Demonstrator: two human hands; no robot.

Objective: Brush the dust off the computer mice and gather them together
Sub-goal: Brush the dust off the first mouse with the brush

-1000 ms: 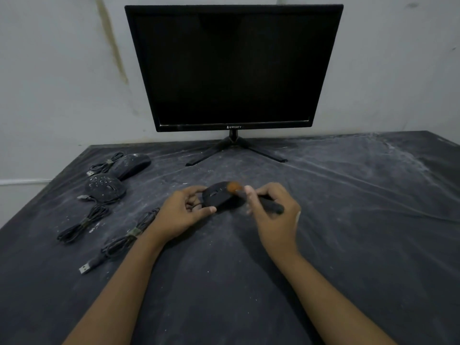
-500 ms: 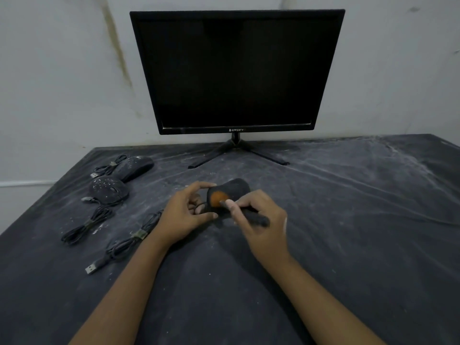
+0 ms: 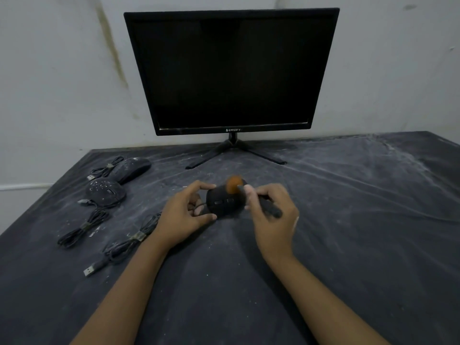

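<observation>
head view: in the middle of the frame the left hand [image 3: 184, 215] grips a black mouse [image 3: 224, 204] from its left side, thumb curled under the near edge and forefinger hooked over the far edge. the mouse is tipped so that its side buttons face the camera; i cannot tell whether it rests on the table or is held just above it. a thin cord leaves the mouse on the left and passes behind the fingers of that hand

just right of the mouse, the right hand [image 3: 272, 217] has its fingers closed round the dark handle of a brush [image 3: 270, 210]. the round orange bristle head is blurred and lies against the top far edge of the mouse

in the upper left part of the table a speckled mouse [image 3: 105, 191] sits just beside a plain mouse [image 3: 133, 168], both well apart from the hands. a small coiled cord [image 3: 104, 168] lies to the left of the plain mouse. a tied cord bundle [image 3: 83, 229] lies below the speckled mouse, and another bundle with a usb plug [image 3: 124, 242] lies along the left wrist

the table [image 3: 348, 220] has a dark cover streaked with pale dust. a dark monitor [image 3: 231, 70] stands on thin splayed legs at the back, against a pale stained wall [image 3: 49, 83]
</observation>
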